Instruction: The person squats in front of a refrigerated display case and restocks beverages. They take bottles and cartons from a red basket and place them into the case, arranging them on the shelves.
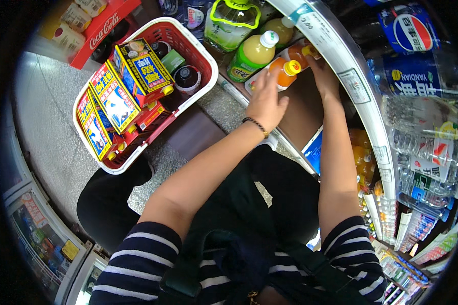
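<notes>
My left hand [266, 102] is at the side of an orange drink bottle [286, 78] with a yellow cap, fingers spread along it and thumb apart. A second orange bottle [298, 52] stands behind it on the bottom shelf [299, 112]. My right hand [323, 78] reaches in under the upper shelf, its fingertips by that rear bottle's yellow cap; whether they grip it is hidden. Beside the front orange bottle is a green-labelled bottle of pale yellow drink [253, 57] with a white cap. Another pale yellow bottle [278, 30] is behind that one.
A red basket with a white rim [210, 57] stands on the speckled floor [53, 99], holding several drink cartons [114, 95] and dark-capped bottles [187, 78]. The upper shelf's white edge [360, 87] curves over my right forearm. A large green-handled jug [233, 24] stands at the back.
</notes>
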